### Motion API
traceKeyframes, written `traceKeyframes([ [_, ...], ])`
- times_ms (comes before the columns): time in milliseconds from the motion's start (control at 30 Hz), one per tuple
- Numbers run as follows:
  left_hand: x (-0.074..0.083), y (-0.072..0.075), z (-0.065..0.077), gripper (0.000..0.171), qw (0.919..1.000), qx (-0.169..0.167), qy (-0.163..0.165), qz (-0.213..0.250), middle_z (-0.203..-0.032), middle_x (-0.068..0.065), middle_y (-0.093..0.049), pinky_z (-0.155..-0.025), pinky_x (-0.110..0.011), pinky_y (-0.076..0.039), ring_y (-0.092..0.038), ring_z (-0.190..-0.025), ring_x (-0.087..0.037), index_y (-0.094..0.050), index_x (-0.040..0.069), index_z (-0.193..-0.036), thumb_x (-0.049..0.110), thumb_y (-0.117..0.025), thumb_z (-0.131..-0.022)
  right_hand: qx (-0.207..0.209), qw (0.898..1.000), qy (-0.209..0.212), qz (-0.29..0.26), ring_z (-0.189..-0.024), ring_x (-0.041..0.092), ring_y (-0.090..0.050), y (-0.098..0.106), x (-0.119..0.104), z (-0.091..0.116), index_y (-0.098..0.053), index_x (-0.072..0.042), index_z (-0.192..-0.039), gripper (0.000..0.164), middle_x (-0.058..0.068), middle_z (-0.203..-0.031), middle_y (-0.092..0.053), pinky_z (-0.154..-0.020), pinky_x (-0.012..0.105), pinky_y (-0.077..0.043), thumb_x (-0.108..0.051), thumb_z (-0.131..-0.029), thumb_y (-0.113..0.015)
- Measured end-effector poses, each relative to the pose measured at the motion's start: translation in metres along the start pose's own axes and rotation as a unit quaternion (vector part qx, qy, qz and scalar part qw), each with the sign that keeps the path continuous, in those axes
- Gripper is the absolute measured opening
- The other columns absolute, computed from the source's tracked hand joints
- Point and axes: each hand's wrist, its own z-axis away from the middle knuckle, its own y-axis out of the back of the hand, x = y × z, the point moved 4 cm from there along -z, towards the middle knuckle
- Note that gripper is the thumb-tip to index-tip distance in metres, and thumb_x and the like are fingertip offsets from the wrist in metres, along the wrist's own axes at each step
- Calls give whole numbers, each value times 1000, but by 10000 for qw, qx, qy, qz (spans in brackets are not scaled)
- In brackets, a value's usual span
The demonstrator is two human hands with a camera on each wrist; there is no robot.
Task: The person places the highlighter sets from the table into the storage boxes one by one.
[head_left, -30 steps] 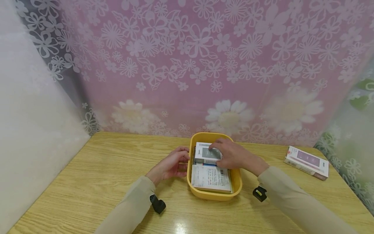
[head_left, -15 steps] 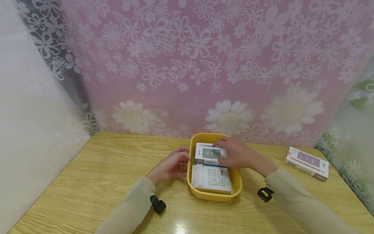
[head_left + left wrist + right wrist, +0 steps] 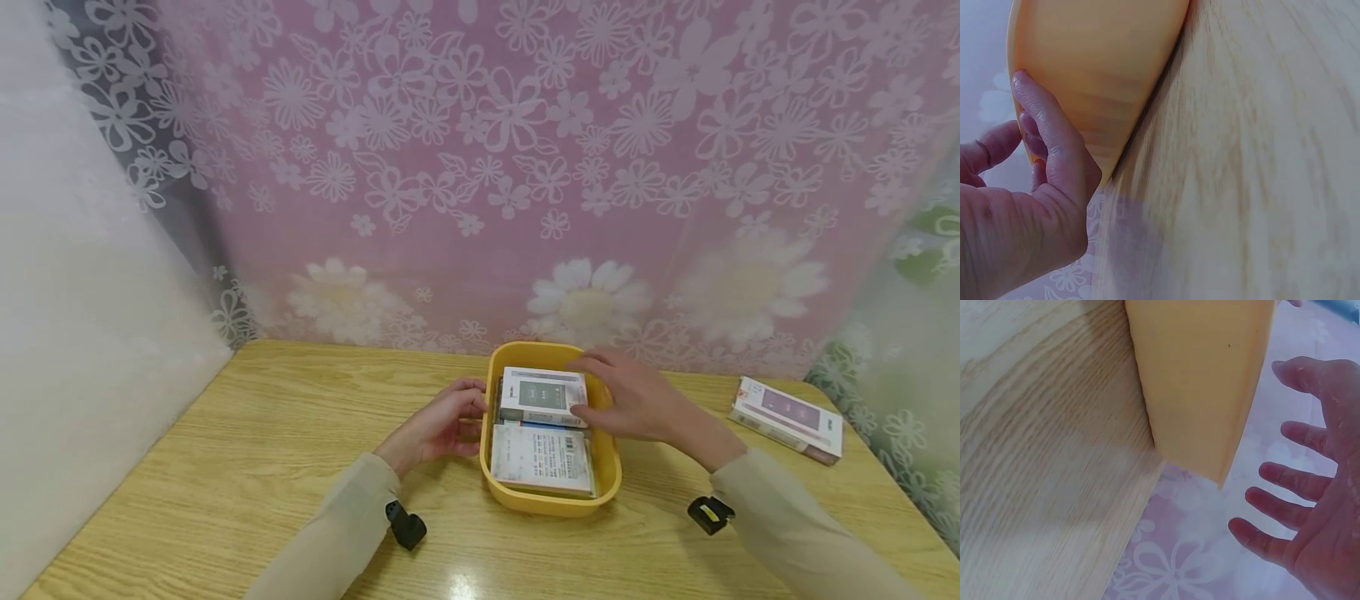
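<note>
A yellow bin (image 3: pixel 551 503) stands on the table with a white box with a grey panel (image 3: pixel 542 395) at its far end. In front lies a white box with printed text (image 3: pixel 542 457), over the bin's near half. My left hand (image 3: pixel 447 421) rests its fingers against the bin's left outer wall, as the left wrist view also shows (image 3: pixel 1054 156). My right hand (image 3: pixel 637 398) hovers over the bin's right rim, thumb near the grey-panel box. Its fingers are spread and hold nothing in the right wrist view. Whether the thumb touches the box I cannot tell.
Another white box, with a purple panel (image 3: pixel 787 417), lies at the right of the wooden table (image 3: pixel 315 433). A pink floral curtain (image 3: pixel 465 167) hangs behind the table's back edge. A pale sheet (image 3: pixel 97 333) hangs at the left.
My right hand has drawn back to the right, off the grey-panel box, uncovering more of its top. My left hand and the bin have stayed in place.
</note>
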Motion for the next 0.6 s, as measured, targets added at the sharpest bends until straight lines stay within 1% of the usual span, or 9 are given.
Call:
traceKeyframes([
  [100,0,0,1,39,10000,21,18,11,-86,1,-60,-57,-26,-53,-57,-68,-12,-47,19,-125,16,-56,-87,85,9999,-149,9,-128,43,-58,4,3,6,-61,-11,-140,59,20,-144,-58,-101,63,-50,-39,-89,-74],
  [267,0,0,1,39,10000,62,61,23,-88,0,-61,-57,-26,-54,-58,-68,-13,-48,20,-125,16,-56,-88,188,9989,-431,2,-133,46,-54,10,13,17,-59,-10,-142,62,20,-149,-54,-102,67,-47,-41,-91,-73],
  [467,0,1,1,39,9999,87,76,21,-87,1,-60,-56,-25,-54,-58,-68,-12,-48,20,-126,17,-56,-88,261,9971,-709,5,-132,48,-54,15,27,31,-55,-14,-146,63,20,-151,-52,-98,68,-48,-45,-93,-71],
  [600,0,1,1,40,9999,81,93,25,-88,0,-60,-55,-25,-54,-58,-67,-12,-47,20,-127,17,-56,-88,276,9963,-813,-12,-130,50,-54,19,34,39,-55,-12,-145,64,22,-149,-53,-97,68,-48,-46,-93,-71],
])
